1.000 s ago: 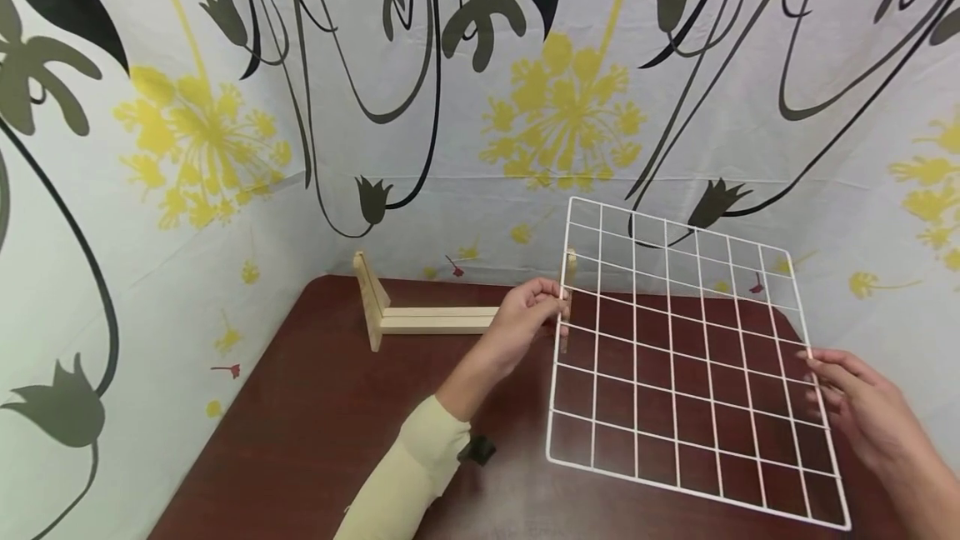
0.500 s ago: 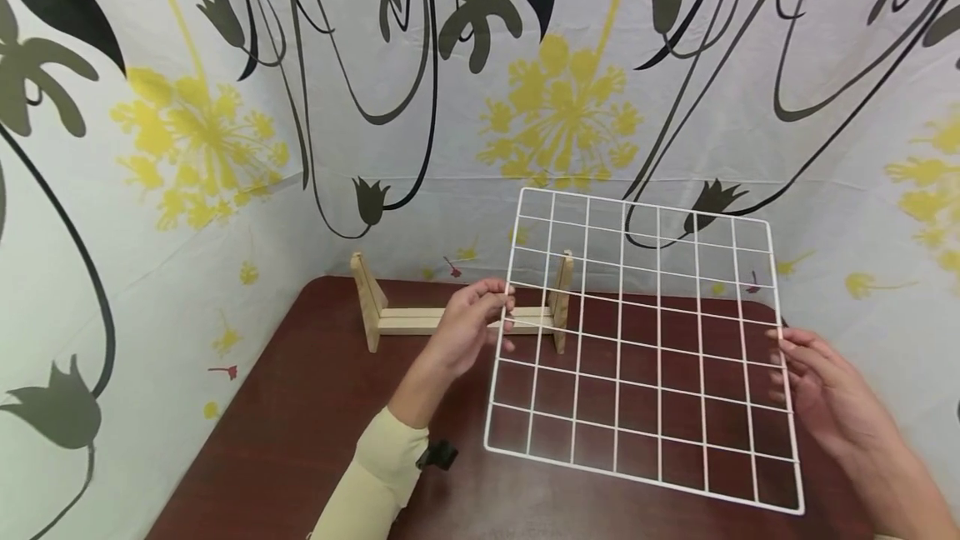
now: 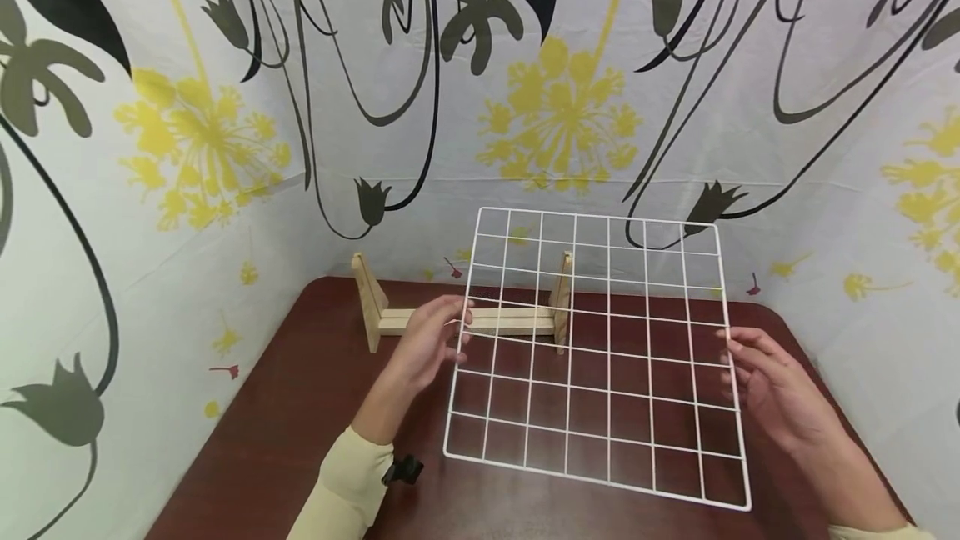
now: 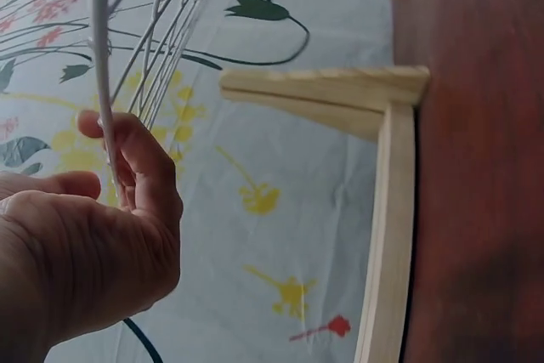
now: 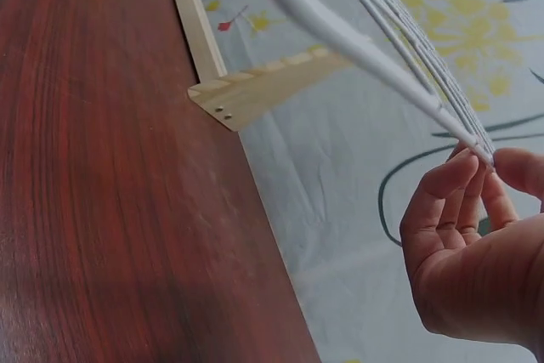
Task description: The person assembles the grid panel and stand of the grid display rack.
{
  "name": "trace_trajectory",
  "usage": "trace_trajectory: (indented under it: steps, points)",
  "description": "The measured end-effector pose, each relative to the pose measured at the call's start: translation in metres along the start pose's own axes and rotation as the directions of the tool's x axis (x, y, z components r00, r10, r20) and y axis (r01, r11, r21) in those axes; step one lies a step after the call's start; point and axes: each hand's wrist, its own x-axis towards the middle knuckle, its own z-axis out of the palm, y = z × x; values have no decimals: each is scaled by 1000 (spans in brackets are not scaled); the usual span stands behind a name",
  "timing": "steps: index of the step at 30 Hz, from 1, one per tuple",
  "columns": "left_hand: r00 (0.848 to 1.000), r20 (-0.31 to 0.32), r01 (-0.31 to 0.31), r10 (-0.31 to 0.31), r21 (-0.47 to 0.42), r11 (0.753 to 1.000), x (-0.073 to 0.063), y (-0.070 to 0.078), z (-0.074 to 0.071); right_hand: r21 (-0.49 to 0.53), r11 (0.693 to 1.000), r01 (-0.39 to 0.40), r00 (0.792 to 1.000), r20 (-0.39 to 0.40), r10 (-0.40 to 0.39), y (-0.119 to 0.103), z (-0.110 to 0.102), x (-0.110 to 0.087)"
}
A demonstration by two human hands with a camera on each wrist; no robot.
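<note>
The table [image 3: 277,407] ends at the far side and along its left and right edges against a patterned cloth [image 3: 465,157]. To the left, a broad strip of tabletop lies between the left arm and the table's left edge. To the right there is less room: the right hand [image 3: 780,386] lies near the table's right edge, and its forearm crosses that edge in the head view. More tabletop lies on the near side.

The white grid [image 3: 609,352] is between the two hands, tilted, with its far edge against the cloth in the head view and its near right corner lowest in that view. The left hand [image 3: 430,344] grips the left side of the grid, fingers curled round the outer wire. The right hand pinches the right side between thumb and fingers. How high the near edge is above the table cannot be told.

A wooden stand [image 3: 483,323], two uprights joined by a crossbar, is near the table's far edge. In the head view the grid overlaps its right upright and much of the crossbar; the left upright shows to the left of the grid, and the left hand covers part of the crossbar. Both wrist views show the hands apart from the stand. A pale sleeve [image 3: 341,477] covers the left forearm, with a small black piece [image 3: 402,470] at the cuff.
</note>
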Motion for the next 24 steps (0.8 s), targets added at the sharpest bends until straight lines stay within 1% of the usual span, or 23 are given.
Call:
trace_trajectory:
  steps: [4,8,11,14,19,24]
  points:
    - [998,-67,-1,8,91,996,-3,-4,-9,-56,998,5,1000,-14,-5,7,13,7]
    - [991,-132,-5,20,117,993,-4,-9,-16,-92,995,-28,999,-33,25,16,24,14]
    - [985,-171,-2,19,100,995,-4,-11,-19,-123,992,-36,998,-46,31,22,29,18]
    - [977,-211,4,9,59,998,-4,-12,-20,-138,990,-33,999,-47,27,26,34,22]
    - [961,-278,-5,0,-16,1000,-6,-8,-21,-136,990,-28,999,-50,21,29,42,31]
    - [949,-315,-18,-5,-68,998,-5,-4,-23,-134,991,-27,997,-78,17,33,47,40]
